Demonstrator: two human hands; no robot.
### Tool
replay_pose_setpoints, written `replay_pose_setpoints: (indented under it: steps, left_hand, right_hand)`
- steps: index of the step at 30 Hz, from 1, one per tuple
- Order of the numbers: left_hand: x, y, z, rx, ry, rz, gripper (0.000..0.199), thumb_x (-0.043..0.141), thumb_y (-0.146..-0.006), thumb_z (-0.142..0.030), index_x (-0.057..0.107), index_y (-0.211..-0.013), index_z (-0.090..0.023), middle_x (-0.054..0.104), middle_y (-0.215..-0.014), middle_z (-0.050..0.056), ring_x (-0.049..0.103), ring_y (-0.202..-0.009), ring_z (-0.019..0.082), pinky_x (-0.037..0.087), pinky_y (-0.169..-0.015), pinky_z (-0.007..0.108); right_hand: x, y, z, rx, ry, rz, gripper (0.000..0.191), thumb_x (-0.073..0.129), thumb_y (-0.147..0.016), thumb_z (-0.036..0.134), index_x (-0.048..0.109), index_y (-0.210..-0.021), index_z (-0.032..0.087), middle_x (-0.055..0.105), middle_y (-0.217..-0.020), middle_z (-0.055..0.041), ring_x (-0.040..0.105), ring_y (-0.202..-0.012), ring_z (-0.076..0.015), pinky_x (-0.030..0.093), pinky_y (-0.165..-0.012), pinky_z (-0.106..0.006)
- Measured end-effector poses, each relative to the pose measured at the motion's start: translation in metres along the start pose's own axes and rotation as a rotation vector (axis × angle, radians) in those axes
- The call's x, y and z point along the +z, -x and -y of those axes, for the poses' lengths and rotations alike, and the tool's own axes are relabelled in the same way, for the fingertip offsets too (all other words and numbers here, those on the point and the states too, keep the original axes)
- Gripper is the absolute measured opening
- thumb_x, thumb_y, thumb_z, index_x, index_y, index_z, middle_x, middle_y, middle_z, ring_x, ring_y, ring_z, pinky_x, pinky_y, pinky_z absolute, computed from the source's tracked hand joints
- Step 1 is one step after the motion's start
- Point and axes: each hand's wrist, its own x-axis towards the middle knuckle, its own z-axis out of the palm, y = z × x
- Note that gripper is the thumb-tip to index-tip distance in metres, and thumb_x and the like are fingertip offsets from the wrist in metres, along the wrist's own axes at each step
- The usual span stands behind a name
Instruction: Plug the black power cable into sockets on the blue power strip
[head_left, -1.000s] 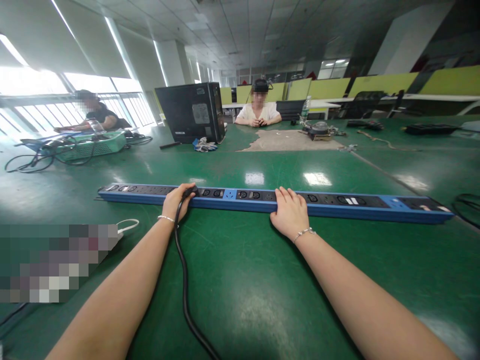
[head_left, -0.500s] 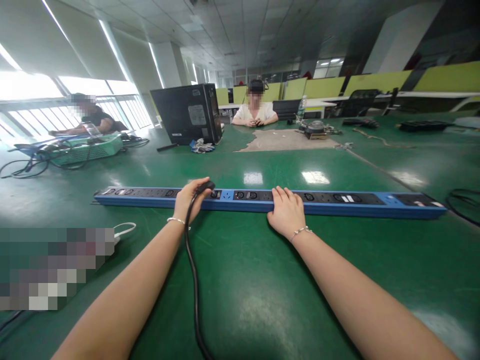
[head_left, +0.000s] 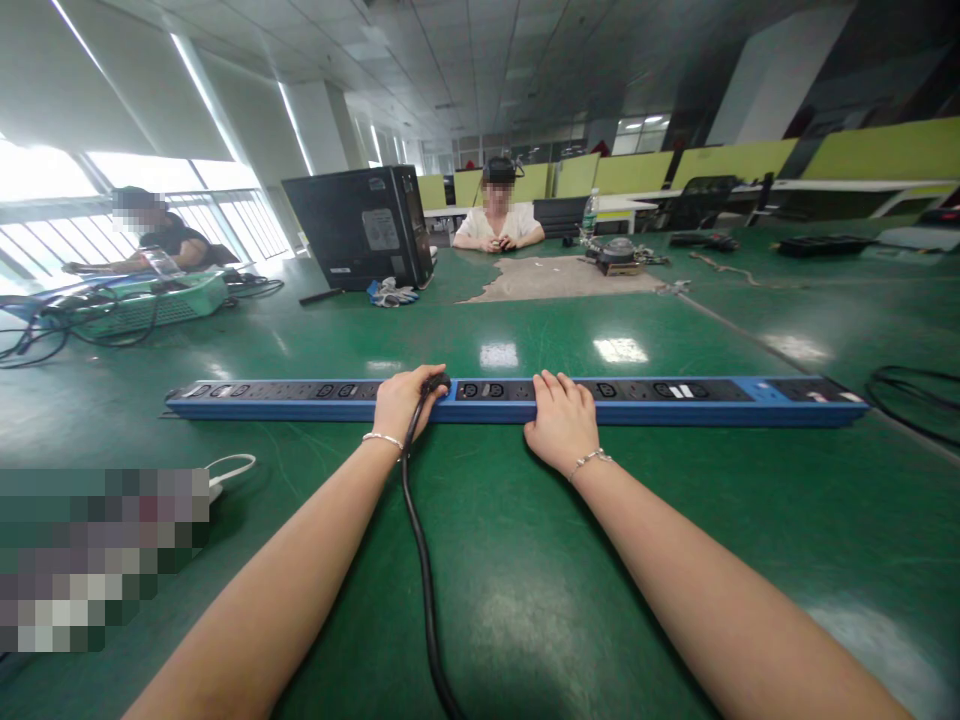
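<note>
A long blue power strip [head_left: 300,411] with black socket panels lies across the table in front of me. My left hand [head_left: 397,405] is closed around a black plug [head_left: 437,382], held at the strip's blue socket section left of its middle. Whether the pins are in the socket is hidden by the hand and plug. From the plug a black cable [head_left: 421,540] runs down towards me. My right hand [head_left: 561,425] grips the strip right of its middle, fingers over the top and thumb at the front side.
Beyond the strip stand a black computer case [head_left: 352,225], a glove [head_left: 391,293] and a green basket [head_left: 161,302] with cables. More cable [head_left: 911,395] lies at the right on the green table [head_left: 525,560]. One person [head_left: 498,215] sits opposite, another [head_left: 169,240] at the far left.
My left hand has moved the plug right along the strip, from the black sockets to the blue section, and lowered it slightly. My right hand keeps its place on the strip. The view has shifted slightly.
</note>
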Motion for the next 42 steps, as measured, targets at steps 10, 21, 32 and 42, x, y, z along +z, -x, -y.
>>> replay_pose_setpoints:
  steps: [10, 21, 32, 42]
  left_hand:
    - [0.001, 0.011, -0.006, 0.085, -0.058, -0.026, 0.029, 0.054, -0.083, -0.034, 0.062, -0.109, -0.024, 0.068, -0.106, 0.005, 0.061, -0.098, 0.023, 0.042, -0.087, 0.036]
    - [-0.001, 0.008, -0.003, 0.160, -0.095, 0.000, 0.031, 0.048, -0.086, -0.037, 0.059, -0.112, -0.023, 0.067, -0.107, 0.005, 0.062, -0.098, 0.022, 0.044, -0.084, 0.034]
    - [0.006, 0.009, 0.006, 0.192, -0.046, -0.020, 0.029, 0.048, -0.087, -0.035, 0.058, -0.111, -0.023, 0.067, -0.106, 0.005, 0.062, -0.096, 0.020, 0.046, -0.084, 0.033]
    - [0.016, 0.010, 0.006, 0.071, 0.114, -0.138, 0.026, 0.050, -0.083, -0.029, 0.057, -0.108, -0.022, 0.066, -0.096, 0.006, 0.061, -0.089, 0.021, 0.047, -0.081, 0.035]
  right_hand:
    - [-0.002, 0.000, -0.001, -0.009, -0.021, 0.005, 0.063, 0.047, -0.071, 0.022, 0.042, -0.132, 0.010, 0.043, -0.139, -0.0118, 0.032, -0.127, -0.0272, 0.020, -0.103, -0.044]
    - [-0.001, 0.000, -0.001, 0.001, -0.026, 0.004, 0.062, 0.048, -0.072, 0.022, 0.042, -0.132, 0.010, 0.043, -0.139, -0.0115, 0.031, -0.128, -0.0272, 0.019, -0.104, -0.043]
    - [-0.004, 0.000, -0.001, 0.001, -0.065, 0.013, 0.061, 0.047, -0.071, 0.021, 0.043, -0.132, 0.011, 0.043, -0.139, -0.0116, 0.031, -0.128, -0.0270, 0.020, -0.104, -0.044]
    - [-0.004, 0.001, -0.001, -0.001, -0.045, 0.014, 0.061, 0.047, -0.072, 0.022, 0.043, -0.132, 0.009, 0.043, -0.139, -0.0111, 0.031, -0.128, -0.0265, 0.019, -0.104, -0.042]
